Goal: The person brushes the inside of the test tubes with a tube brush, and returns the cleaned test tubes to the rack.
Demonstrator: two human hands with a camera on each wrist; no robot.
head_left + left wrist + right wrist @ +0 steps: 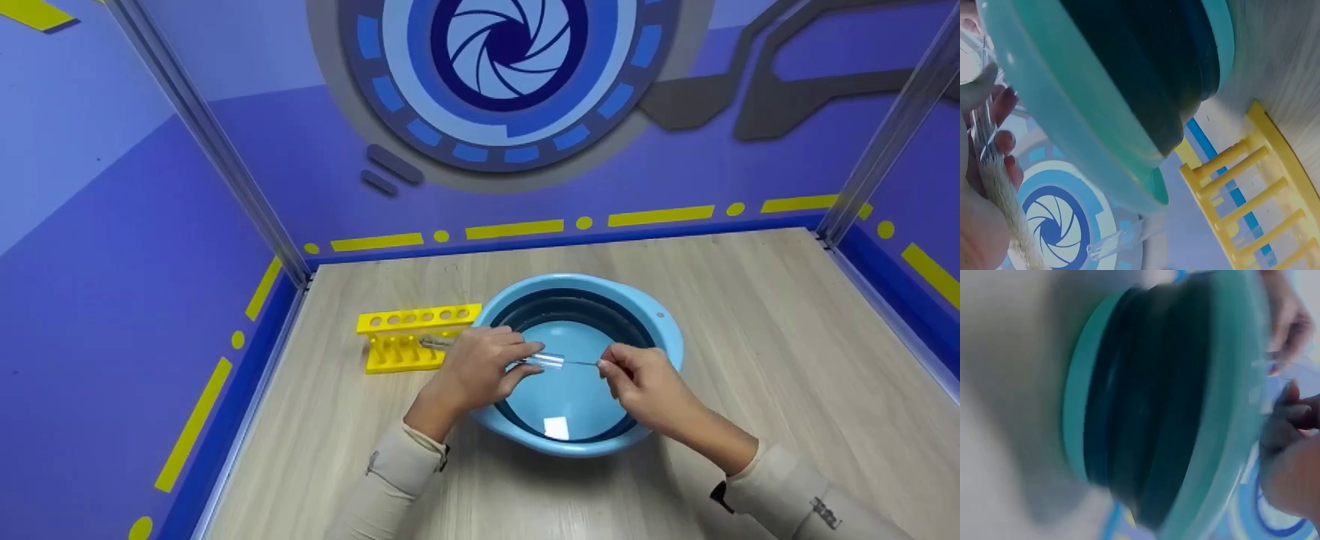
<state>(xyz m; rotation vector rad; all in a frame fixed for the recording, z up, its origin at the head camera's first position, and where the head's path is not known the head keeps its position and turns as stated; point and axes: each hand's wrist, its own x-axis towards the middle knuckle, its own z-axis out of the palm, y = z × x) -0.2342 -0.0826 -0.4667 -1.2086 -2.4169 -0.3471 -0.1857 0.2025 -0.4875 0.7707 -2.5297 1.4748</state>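
Note:
My left hand (484, 364) holds a clear glass test tube (553, 361) lying nearly level over the blue basin (670, 330). The pale bristles of a test tube brush (1008, 211) show past the palm at the tube's far left end. From the tube's right end runs the brush's thin wire handle (581, 364). My right hand (641, 382) pinches that wire between thumb and fingers above the basin. Part of the tube is hidden behind the left fingers. Dark folding walls and a light blue bottom show in the basin.
A yellow test tube rack (420, 319) stands left of the basin, close to its rim. Another clear tube (1123, 237) shows by the rack. The wooden table (780, 375) is enclosed by printed panels at the back and both sides.

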